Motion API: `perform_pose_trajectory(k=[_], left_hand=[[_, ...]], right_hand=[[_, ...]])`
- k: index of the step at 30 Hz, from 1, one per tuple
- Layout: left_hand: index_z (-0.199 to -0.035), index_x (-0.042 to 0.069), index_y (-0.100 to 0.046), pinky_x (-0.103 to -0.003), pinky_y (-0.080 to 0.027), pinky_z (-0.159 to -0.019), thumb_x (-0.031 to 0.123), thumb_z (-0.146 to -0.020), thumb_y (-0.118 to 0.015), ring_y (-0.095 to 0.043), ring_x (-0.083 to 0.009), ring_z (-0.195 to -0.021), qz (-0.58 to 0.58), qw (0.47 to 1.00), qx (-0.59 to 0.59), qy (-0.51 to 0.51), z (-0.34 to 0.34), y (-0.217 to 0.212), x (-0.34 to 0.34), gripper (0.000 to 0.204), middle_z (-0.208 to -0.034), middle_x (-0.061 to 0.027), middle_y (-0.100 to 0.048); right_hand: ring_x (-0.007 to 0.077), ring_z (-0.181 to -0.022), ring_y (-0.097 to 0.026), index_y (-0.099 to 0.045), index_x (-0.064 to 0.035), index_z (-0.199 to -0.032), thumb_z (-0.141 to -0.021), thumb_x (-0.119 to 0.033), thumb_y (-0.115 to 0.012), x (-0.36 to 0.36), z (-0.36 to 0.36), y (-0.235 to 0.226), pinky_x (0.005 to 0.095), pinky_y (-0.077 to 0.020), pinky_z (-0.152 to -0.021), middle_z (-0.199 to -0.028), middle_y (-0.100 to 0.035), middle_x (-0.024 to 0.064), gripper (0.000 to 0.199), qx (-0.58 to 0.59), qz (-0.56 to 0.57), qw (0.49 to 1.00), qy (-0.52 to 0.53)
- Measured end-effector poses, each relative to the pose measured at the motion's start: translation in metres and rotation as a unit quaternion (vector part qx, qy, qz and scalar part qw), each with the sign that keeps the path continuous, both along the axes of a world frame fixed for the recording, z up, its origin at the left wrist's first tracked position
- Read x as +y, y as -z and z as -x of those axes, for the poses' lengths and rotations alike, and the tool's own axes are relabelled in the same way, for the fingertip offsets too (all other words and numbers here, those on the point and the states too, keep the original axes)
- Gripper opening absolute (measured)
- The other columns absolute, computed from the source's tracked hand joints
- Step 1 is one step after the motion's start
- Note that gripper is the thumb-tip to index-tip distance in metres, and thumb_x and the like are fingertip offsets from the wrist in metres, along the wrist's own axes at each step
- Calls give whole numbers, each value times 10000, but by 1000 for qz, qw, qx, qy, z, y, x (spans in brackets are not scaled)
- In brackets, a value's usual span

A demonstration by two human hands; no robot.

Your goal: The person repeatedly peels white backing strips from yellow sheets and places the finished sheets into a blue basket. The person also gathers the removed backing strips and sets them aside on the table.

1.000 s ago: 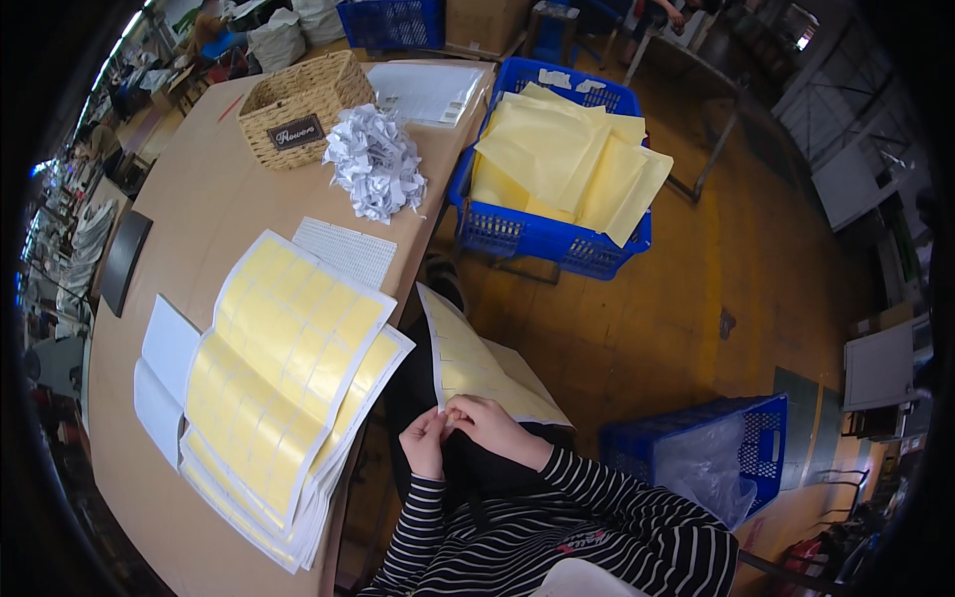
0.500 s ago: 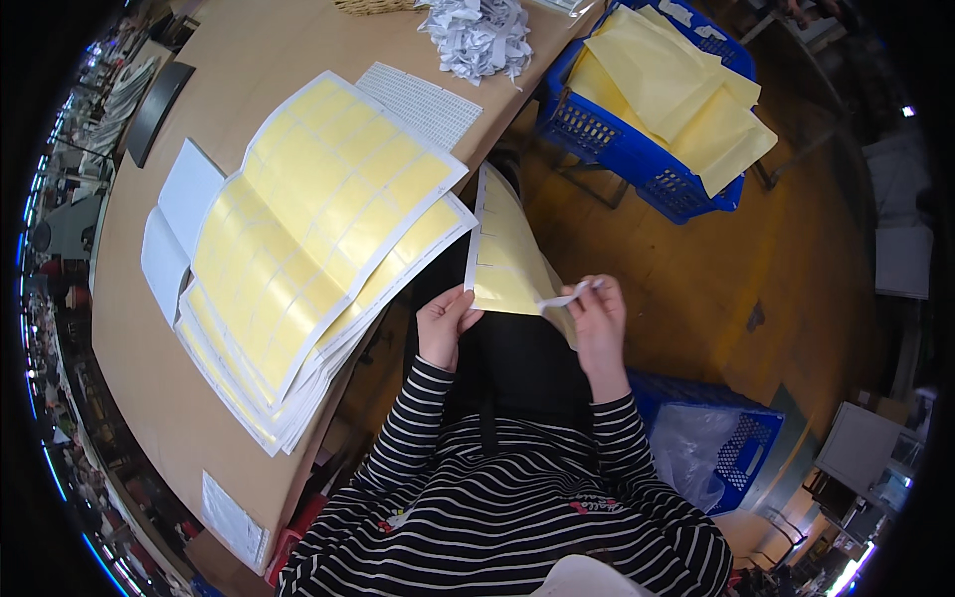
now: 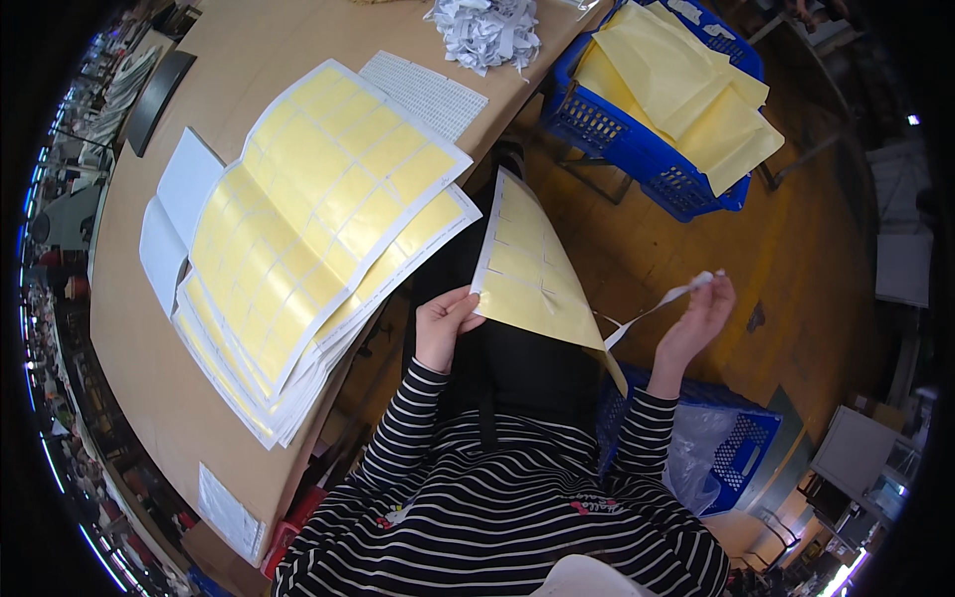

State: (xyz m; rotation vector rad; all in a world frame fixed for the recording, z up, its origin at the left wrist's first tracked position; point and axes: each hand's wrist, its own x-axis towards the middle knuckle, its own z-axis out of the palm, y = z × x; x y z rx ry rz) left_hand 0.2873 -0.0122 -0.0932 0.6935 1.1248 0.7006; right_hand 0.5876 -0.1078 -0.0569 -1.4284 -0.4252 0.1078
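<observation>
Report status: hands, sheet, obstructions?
Left hand pinching yellow lined sheet. Right hand gripping narrow white strip. Strip trails to sheet's right side. No obstruction visible.

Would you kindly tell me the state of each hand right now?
Left hand: closed, pinching a yellow, white-edged paper sheet.
Right hand: closed, pinching a thin white paper strip.

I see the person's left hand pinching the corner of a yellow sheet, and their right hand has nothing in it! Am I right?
Not quite: the right hand isn't empty. The head view shows it holding one end of a thin white strip. The left hand is indeed pinching the corner of a yellow sheet.
</observation>
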Motion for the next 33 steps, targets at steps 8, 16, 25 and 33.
perform_pose_trajectory(k=[8, 16, 25, 33], left_hand=[[-1175, -66, -608, -231, -569, -739, 103, -948, -575, -689, -118, -801, 8, 996, -43, 79, -24, -31, 1, 285, -968, -100, -703], [-1188, -58, -606, -246, -487, -912, -4, -848, -680, -628, -129, -967, -154, 986, -12, 55, -27, -34, -11, 352, -1055, -79, -656], [-1078, -19, -656, -268, -510, -728, -67, -771, -690, -636, -203, -794, -384, 902, 178, 90, -47, -39, -7, 313, -876, -110, -632], [-987, -26, -674, -260, -484, -636, -59, -798, -666, -617, -190, -690, -411, 883, 179, 140, -46, -48, 7, 192, -794, -98, -607]], right_hand=[[230, -831, -604, -681, -179, -1130, -776, -150, -728, 49, 93, -19, 338, -520, -719, -984, -573, 60, 359, -355, 174, 766, -507], [260, -794, -654, -643, -59, -1146, -813, 4, -634, 64, 95, -7, 336, -538, -672, -949, -634, 109, 339, -172, 151, 789, -570], [233, -805, -671, -646, -48, -1081, -852, -35, -656, 63, 100, 0, 303, -561, -700, -949, -658, 100, 229, -230, 133, 823, -502], [190, -759, -653, -679, -22, -1079, -784, -3, -706, 60, 94, 3, 290, -551, -655, -886, -636, 69, 297, -306, 72, 834, -454]])
